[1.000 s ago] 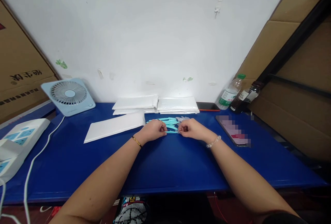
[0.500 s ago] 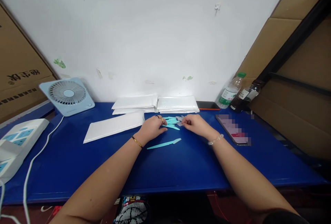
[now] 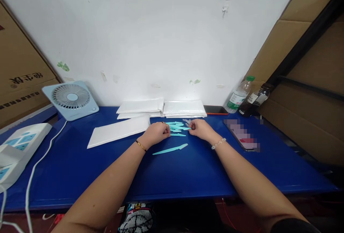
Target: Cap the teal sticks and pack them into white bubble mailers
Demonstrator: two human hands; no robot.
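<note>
A small pile of turquoise eyebrow razors [image 3: 176,127] lies on the blue table between my hands. My left hand [image 3: 157,132] is closed at the pile's left side, thumb and fingers pinching the handle end of one razor [image 3: 178,135], which points right. My right hand [image 3: 201,129] has its fingertips pinched at the blade end of another razor [image 3: 185,128]. Translucent pieces, perhaps blade covers [image 3: 186,121], lie partly hidden behind my right fingers. Nearer to me, a single razor [image 3: 170,149] rests apart from the pile.
Flat white packets [image 3: 141,105] and more white packets [image 3: 185,107] lie stacked along the wall; one long packet [image 3: 115,132] is left of my hand. A phone [image 3: 242,135], bottles [image 3: 238,98], a dark orange-edged device [image 3: 216,110], a fan [image 3: 71,98] and a power strip [image 3: 24,143] surround the area.
My left fingers have closed on a razor at the pile's front and drawn slightly left. The razors have shifted into a more spread arrangement, with one now reaching my right fingertips.
</note>
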